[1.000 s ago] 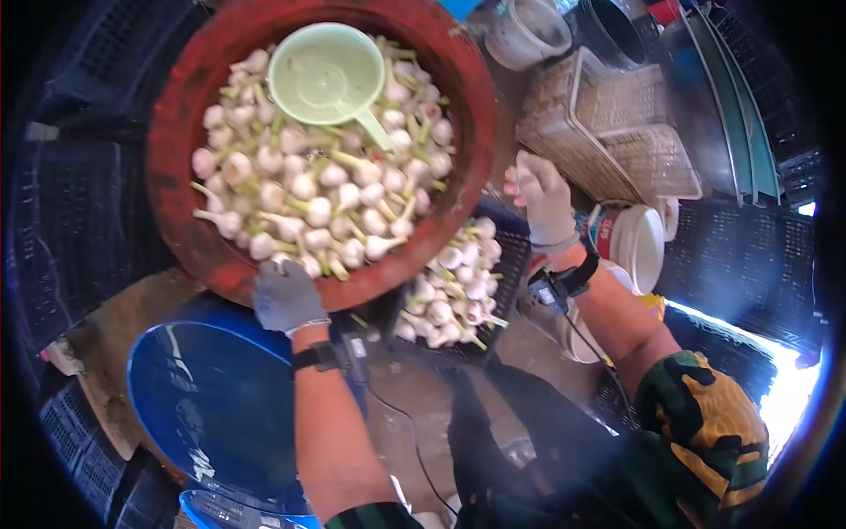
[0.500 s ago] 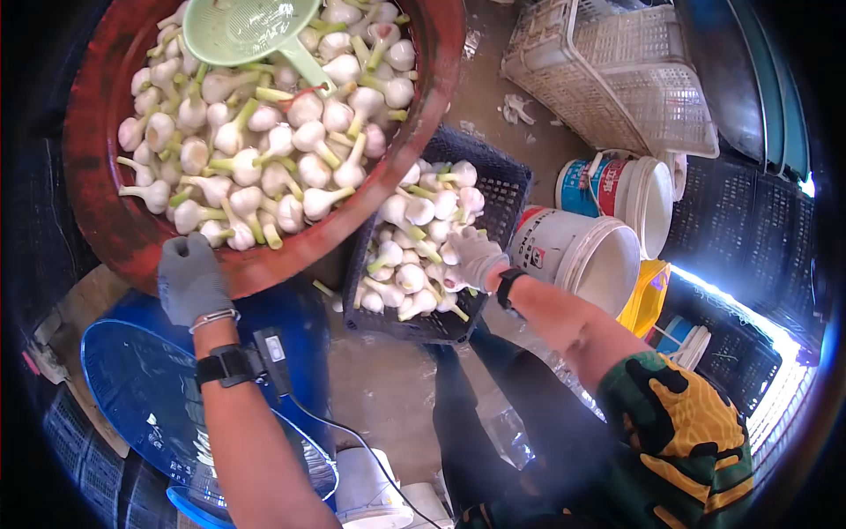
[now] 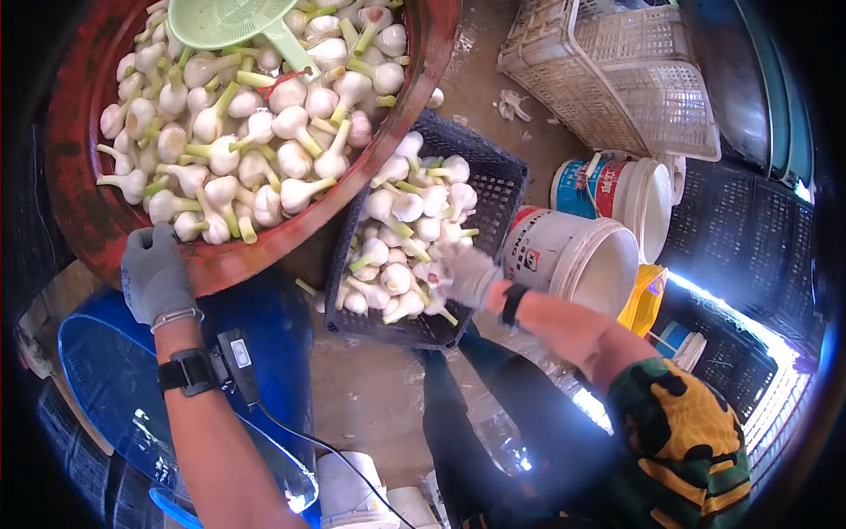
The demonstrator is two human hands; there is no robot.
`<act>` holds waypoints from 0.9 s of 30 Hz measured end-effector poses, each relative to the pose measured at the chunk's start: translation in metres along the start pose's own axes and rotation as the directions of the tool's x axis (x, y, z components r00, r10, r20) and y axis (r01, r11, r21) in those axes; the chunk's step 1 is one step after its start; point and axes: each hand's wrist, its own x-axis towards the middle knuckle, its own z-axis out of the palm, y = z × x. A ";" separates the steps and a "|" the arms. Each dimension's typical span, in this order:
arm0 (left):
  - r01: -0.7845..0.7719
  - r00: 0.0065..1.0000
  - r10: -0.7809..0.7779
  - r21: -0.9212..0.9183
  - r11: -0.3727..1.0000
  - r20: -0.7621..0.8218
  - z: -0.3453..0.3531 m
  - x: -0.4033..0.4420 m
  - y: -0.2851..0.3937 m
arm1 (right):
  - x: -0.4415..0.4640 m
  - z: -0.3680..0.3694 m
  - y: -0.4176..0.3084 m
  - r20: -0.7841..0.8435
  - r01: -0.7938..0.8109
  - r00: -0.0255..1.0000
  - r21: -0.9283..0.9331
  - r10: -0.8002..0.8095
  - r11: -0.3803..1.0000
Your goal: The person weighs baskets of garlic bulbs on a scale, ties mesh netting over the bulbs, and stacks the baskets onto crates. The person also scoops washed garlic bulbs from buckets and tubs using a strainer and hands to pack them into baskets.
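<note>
My left hand (image 3: 157, 275), in a grey glove, is closed on the near rim of a large reddish-brown tub (image 3: 256, 257). Garlic bulbs (image 3: 295, 159) with trimmed green stems fill the tub. A pale green strainer (image 3: 231, 19) lies on top of them, its handle pointing toward me. To the right, a dark plastic crate (image 3: 493, 150) holds more garlic bulbs (image 3: 398, 279). My right hand (image 3: 467, 273), also gloved, is over the crate's right side against the bulbs. Motion smears its fingers, so I cannot see whether it grips one.
Two white buckets (image 3: 592, 257) stand right of the crate, with a yellow bag (image 3: 643, 300) beside them. White basket crates (image 3: 608, 75) are at the back right. A blue barrel (image 3: 264, 344) sits below the tub. A cable (image 3: 322, 441) hangs from my left wrist.
My view has shifted slightly, so tub and crate appear a little further left. My right hand has moved slightly over the bulbs and is blurred. My left hand stays at the rim.
</note>
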 end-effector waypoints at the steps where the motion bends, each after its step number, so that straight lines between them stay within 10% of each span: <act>1: -0.012 1.000 0.012 -0.001 1.000 -0.007 0.000 0.001 0.000 | 0.004 0.028 0.007 -0.006 0.003 1.000 0.001 -0.003 1.000; 3: -0.028 1.000 0.028 0.002 1.000 -0.003 0.004 0.003 -0.008 | 0.019 0.071 0.019 -0.191 -0.044 0.980 0.018 0.047 0.999; 4: -0.043 0.999 0.043 0.002 0.999 0.009 0.004 0.005 -0.008 | 0.019 0.066 0.015 0.011 -0.167 0.986 0.173 0.167 0.971; 11: -0.030 1.000 0.030 0.030 0.999 0.000 0.000 0.001 0.000 | 0.013 0.019 0.050 -0.321 0.167 0.947 0.498 0.002 0.851; 14: -0.029 0.999 0.028 0.033 0.999 0.024 0.001 0.003 -0.002 | 0.065 -0.011 0.077 -0.403 0.354 0.914 0.723 -0.053 0.593; 17: -0.002 0.999 0.000 0.050 0.999 0.038 0.001 0.002 0.001 | 0.096 -0.049 0.076 -0.566 0.467 0.823 0.623 -0.051 0.628; 19: -0.014 0.999 0.012 0.032 0.999 0.042 0.002 0.004 -0.004 | 0.099 -0.065 0.071 -0.495 0.035 0.866 0.193 0.067 0.981; 27: -0.065 0.997 0.064 0.041 0.997 0.032 0.000 0.001 -0.005 | 0.125 -0.037 0.070 -0.403 0.032 0.891 -0.402 -0.208 0.915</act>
